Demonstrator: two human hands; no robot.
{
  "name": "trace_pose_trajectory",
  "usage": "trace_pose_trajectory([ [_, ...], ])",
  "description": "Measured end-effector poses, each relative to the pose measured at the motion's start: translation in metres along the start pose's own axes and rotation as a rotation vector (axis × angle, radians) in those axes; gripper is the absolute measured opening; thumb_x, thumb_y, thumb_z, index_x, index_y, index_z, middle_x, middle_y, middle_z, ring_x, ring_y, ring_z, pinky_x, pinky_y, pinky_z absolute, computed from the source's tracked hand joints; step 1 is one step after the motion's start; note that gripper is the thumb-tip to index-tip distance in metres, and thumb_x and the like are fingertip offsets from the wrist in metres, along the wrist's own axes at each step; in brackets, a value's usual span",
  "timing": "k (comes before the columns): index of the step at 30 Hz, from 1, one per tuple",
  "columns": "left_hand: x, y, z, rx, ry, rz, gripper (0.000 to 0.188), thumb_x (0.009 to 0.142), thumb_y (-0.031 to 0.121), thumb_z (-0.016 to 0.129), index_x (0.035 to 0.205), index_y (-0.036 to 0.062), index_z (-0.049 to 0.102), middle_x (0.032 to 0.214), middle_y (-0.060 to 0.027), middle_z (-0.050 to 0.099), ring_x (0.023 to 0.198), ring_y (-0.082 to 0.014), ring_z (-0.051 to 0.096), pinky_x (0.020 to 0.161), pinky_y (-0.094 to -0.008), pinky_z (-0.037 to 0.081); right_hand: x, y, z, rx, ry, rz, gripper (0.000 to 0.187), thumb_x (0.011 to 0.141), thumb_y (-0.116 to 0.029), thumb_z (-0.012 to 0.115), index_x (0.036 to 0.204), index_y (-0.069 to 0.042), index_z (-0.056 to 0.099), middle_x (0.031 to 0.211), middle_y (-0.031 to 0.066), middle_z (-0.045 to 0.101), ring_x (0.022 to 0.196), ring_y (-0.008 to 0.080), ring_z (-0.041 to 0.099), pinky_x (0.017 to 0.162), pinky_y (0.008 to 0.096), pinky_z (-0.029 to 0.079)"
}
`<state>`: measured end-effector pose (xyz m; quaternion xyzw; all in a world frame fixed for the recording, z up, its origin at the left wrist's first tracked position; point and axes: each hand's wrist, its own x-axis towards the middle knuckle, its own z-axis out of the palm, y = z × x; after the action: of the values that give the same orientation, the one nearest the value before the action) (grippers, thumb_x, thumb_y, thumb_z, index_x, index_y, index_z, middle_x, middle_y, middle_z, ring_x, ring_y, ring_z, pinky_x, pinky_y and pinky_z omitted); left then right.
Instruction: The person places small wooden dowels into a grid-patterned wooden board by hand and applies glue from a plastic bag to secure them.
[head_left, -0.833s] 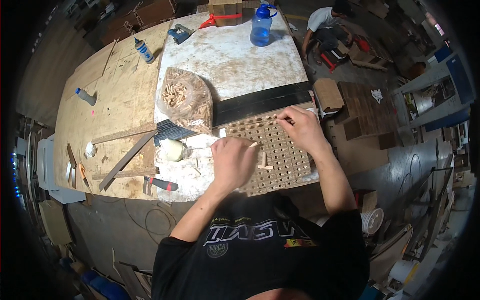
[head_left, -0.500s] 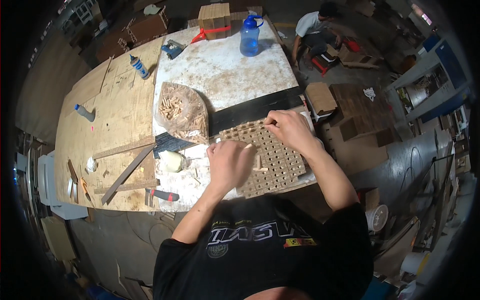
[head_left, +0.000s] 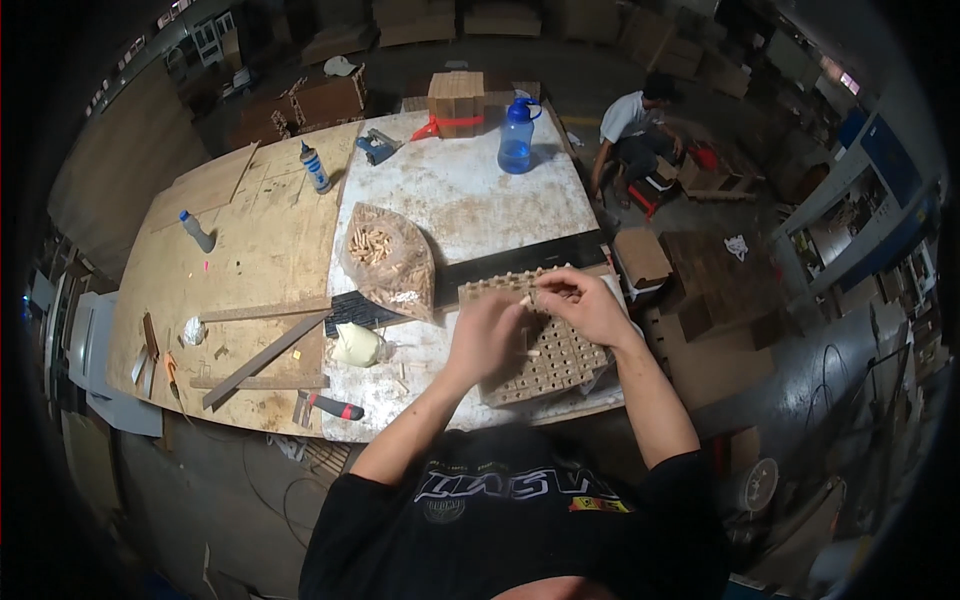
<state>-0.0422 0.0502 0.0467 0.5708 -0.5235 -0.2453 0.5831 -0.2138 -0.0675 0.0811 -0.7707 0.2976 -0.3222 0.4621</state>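
Hands: your left hand (head_left: 487, 332) is blurred but seems to pinch a pale dowel (head_left: 526, 300) at its fingertips; your right hand (head_left: 585, 308) is curled close beside it, and I cannot tell whether its fingers grip anything.

Drilled blocks: the holed wooden blocks (head_left: 545, 378) sit below your hands, near the front edge of the white tabletop (head_left: 500, 215), with short ends standing up along the far rows. A knock from your wrist could shift them, since nothing in view clamps them.

Pinched dowel: with your hands so close, your fingers could bump and you could drop it; a slanted entry might jam it or chip a hole's rim.

Loose dowel: one loose dowel (head_left: 531, 353) lies on the blocks between your forearms; a sleeve or wrist brushing past could roll it off.

Dowel bag: the clear plastic bag (head_left: 416, 278) stands just left of the blocks, with dowels showing at its top. If your left arm caught its side on a reach, it could tip and spill.

Red-and-black handle: this hand tool (head_left: 335, 406) lies by the front edge, to the left of your left forearm; a wide elbow swing might push it to the floor.

Hole rows: your hands cover part of the pattern, so you could miss a hole there.
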Motion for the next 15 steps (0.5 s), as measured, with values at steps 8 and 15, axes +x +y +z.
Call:
trace_pose_trajectory([
  [8,0.0,0.013,0.008,-0.093,-0.043,-0.131,0.019,0.1,0.016,0.063,0.11,0.0002,0.066,0.095,-0.0139,0.073,0.086,-0.0249,0.071,0.079,-0.0352,0.055,-0.011,0.0,0.011,0.238,-0.088,-0.054,0.014,0.096,-0.008,0.072,0.108,-0.001,0.072,0.094,-0.0004,0.07,0.085,0.0053,0.063,0.076,0.0218,0.051],
  [15,-0.007,-0.019,-0.002,0.072,0.082,0.037,0.019,0.096,0.014,0.063,0.11,0.0023,0.067,0.114,-0.0144,0.071,0.108,-0.0329,0.064,0.096,-0.0418,0.049,0.008,0.041,-0.037,-0.008,0.194,0.083,0.012,0.095,-0.008,0.072,0.105,-0.002,0.072,0.089,-0.0011,0.07,0.079,0.004,0.062,0.068,0.0221,0.05],
])
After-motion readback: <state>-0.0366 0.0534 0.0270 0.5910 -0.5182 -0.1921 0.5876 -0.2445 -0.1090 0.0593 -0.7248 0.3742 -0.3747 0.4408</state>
